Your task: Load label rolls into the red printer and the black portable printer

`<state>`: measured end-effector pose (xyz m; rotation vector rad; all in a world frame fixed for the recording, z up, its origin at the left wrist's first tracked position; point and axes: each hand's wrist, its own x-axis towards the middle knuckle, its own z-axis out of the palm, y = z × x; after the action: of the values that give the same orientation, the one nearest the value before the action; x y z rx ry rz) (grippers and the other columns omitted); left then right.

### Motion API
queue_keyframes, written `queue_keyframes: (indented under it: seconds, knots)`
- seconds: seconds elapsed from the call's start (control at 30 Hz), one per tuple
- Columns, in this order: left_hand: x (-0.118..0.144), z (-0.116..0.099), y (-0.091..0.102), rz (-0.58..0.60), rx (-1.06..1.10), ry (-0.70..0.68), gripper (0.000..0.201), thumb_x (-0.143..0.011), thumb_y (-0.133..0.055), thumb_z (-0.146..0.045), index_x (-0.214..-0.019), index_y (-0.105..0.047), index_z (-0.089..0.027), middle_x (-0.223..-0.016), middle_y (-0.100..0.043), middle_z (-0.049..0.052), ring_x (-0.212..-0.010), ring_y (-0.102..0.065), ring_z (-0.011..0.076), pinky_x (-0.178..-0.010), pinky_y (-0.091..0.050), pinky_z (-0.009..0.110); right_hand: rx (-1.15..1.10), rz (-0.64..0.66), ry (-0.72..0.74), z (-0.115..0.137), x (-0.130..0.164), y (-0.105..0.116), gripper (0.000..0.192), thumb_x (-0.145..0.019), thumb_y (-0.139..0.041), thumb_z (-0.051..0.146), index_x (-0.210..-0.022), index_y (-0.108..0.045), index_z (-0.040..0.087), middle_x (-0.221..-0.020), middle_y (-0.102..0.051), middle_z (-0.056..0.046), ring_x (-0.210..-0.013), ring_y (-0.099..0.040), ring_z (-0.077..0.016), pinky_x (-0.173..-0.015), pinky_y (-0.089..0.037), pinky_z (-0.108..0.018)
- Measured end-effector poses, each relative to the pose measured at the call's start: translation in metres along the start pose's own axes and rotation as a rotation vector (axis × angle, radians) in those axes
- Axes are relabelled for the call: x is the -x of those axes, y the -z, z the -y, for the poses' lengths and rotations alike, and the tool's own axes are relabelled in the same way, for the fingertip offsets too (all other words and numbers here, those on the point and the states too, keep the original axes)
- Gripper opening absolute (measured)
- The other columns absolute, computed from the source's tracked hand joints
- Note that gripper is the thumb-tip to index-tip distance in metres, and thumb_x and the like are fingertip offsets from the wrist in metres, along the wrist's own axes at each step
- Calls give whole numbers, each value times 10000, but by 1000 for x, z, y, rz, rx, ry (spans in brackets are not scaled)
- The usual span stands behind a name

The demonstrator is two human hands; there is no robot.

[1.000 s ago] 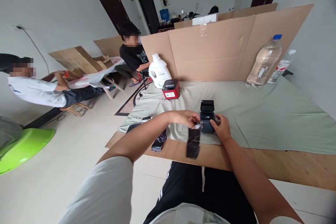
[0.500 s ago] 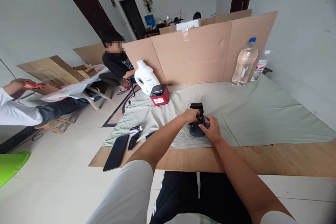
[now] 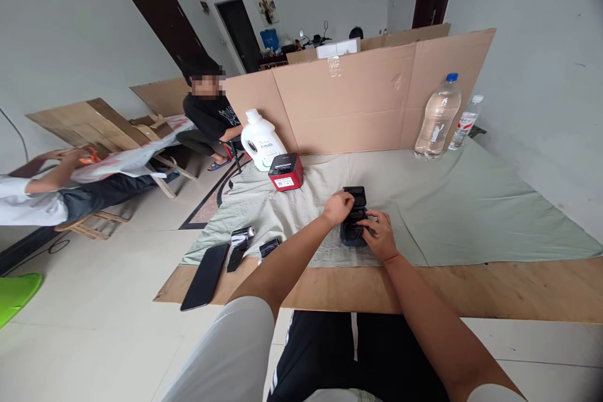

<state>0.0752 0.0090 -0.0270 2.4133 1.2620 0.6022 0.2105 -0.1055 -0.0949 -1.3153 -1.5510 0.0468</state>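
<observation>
On the green cloth [image 3: 447,201], left hand [image 3: 338,207] and right hand [image 3: 378,236] both clasped around small black device [image 3: 353,233], lid up

Both hands meet on a small black device [image 3: 353,226] with its lid up, standing on the green cloth [image 3: 471,213] near the table's front edge. The left hand [image 3: 337,207] grips its left side; the right hand [image 3: 379,235] rests fingers on top. A phone [image 3: 205,267] lies at the front left corner.
</observation>
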Motion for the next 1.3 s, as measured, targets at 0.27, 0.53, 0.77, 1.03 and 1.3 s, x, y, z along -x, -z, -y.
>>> queue_keyframes:
  seconds: [0.27, 0.53, 0.77, 1.03, 1.3]
  knots:
    - [9, 25, -9, -223, 512, -51, 527, -950, -373, -509, -1343, -452, -167, -1370, -509, 140, -1303, -454, 249, -1109, -341, 437, -88, -31, 8, -5, 0, 1, 318, -752, -450, 104, -913, -694, 227, -1061, -597, -72, -1042, -513, -236, -935, -461, -447]
    - [64, 20, -31, -336, 552, -162, 524, -978, -252, -533, -1196, -549, -160, -1122, -635, 129, -1116, -577, 225, -1035, -418, 440, -75, -62, -49, -9, 0, -1, 325, -897, -429, 269, -1178, -582, 207, -1170, -607, -100, -1107, -524, -239, -971, -461, -458]
    - [83, 17, -47, -370, 546, -254, 476, -1000, -247, -449, -1188, -579, -163, -1317, -562, 140, -1297, -465, 228, -1122, -335, 481, 42, 40, 32, -5, -3, -2, 356, -952, -383, 318, -1188, -630, 218, -1258, -627, -74, -1144, -529, -222, -1021, -422, -440]
    - [85, 14, -41, -347, 469, -193, 552, -997, -204, -469, -1126, -631, -144, -1297, -587, 143, -1297, -478, 229, -1103, -369, 489, 175, 39, -80, 4, -3, -7, 362, -948, -372, 295, -1100, -692, 218, -1204, -669, -74, -1097, -569, -230, -976, -436, -452]
    - [86, 18, -42, -370, 575, -171, 603, -990, -158, -513, -1163, -606, -147, -1293, -582, 145, -1271, -496, 222, -1093, -378, 454, 137, 119, -69, 3, 3, -3, 394, -922, -355, 267, -1211, -617, 217, -1303, -599, -88, -1174, -540, -229, -1012, -431, -466]
